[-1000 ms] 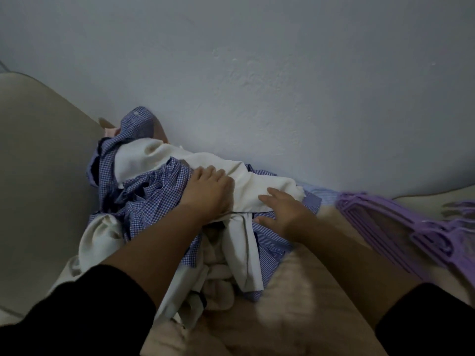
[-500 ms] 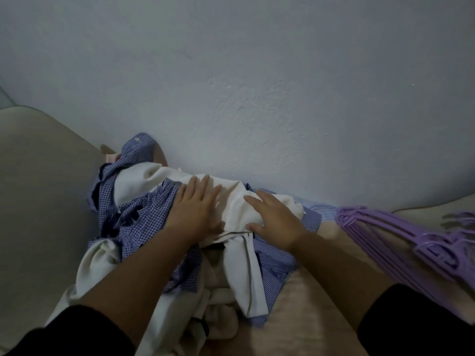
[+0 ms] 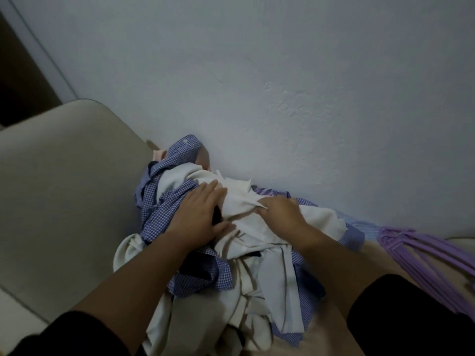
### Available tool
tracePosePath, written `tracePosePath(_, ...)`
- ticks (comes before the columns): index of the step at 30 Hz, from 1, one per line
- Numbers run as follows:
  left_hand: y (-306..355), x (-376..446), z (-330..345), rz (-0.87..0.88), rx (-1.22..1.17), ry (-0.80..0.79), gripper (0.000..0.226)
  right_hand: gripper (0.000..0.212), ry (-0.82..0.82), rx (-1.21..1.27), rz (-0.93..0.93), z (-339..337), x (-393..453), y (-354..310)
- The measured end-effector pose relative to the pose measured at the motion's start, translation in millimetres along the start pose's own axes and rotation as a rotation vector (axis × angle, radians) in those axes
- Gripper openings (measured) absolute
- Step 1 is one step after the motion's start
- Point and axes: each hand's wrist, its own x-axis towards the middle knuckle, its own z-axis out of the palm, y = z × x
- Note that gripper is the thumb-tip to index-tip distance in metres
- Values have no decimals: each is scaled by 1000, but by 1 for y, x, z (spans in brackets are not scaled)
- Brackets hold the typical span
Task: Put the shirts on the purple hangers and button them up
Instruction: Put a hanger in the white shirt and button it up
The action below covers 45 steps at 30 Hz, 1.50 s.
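Sorting stage, by my reading: mid-frame, the right hand (image 3: 279,214) pinches the white shirt (image 3: 318,222) atop the pile, the left hand (image 3: 198,214) presses flat — next, lift it free toward the hangers (image 3: 424,250), lower right.

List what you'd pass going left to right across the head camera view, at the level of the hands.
Beige cushion → blue checked shirt → left hand lying flat on the pile → right hand pinching the white shirt → purple hangers.
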Motion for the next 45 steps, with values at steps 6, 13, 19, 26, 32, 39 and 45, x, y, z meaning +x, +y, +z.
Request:
tracePosePath(6, 26, 12, -20, 1, -163, 91, 63, 23, 142, 404, 51, -41, -37, 35)
tracePosePath(13, 83, 24, -37, 34, -108, -47, 29, 22, 192, 404, 110, -103, -97, 79)
tracePosePath(19, 140, 24, -71, 9, -619, -124, 18, 64, -34, 490, 92, -128, -128, 60)
tracePosePath(26, 173, 6, -105, 7, -896, -141, 21, 28, 218, 609, 105, -145, -145, 46)
tracePosePath(32, 146, -16, -63, 3, -195, -403, 39, 12, 124, 456, 186, -168, -191, 96)
tracePosePath(39, 138, -36, -30, -79, -279, -425, 61, 19, -278, 113, 308, -131, -223, 134)
tracePosePath(45, 137, -39, -17, -66, -272, -322, 51, 23, -119, 286, 247, -93, -194, 110)
